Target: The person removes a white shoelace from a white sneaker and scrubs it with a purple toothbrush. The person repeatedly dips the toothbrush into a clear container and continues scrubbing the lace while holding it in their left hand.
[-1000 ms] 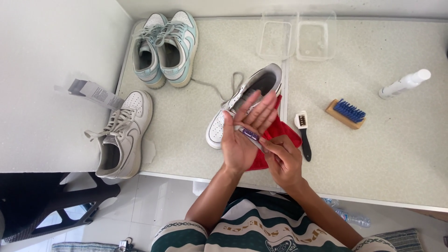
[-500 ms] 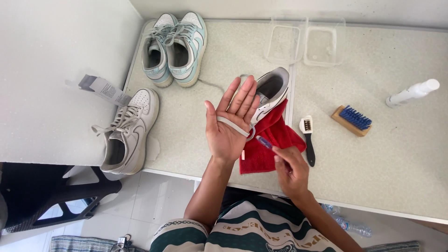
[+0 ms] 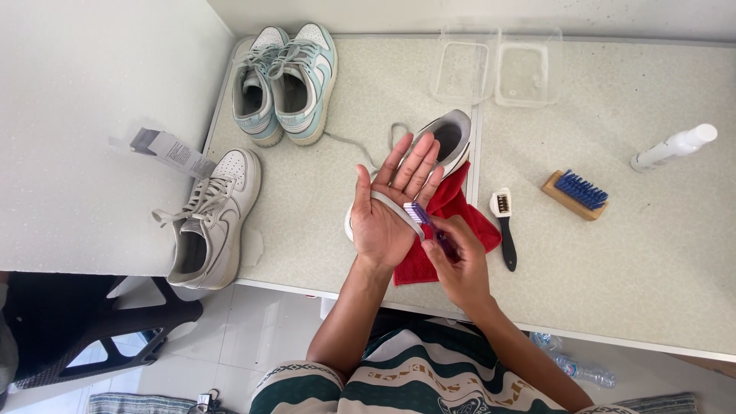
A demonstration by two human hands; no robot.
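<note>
1. The step in hand looks like scrubbing a shoelace: the left hand is spread flat, palm up and fingers open, with a white lace lying across the palm, not clamped
2. The right hand is closed around the handle of a small purple brush, whose bristle head rests on the lace at the palm's edge
3. Both hands hover over a red cloth and a grey-and-white sneaker on the speckled table
4. The next move, as I judge it, calls for short strokes along the lace while the palm stays flat so the lace does not slip off
5. Hard to make out: the left hand covers most of the sneaker, the right hand hides the brush handle, and the lace's ends are hidden; whether the brush is wet cannot be told
</note>
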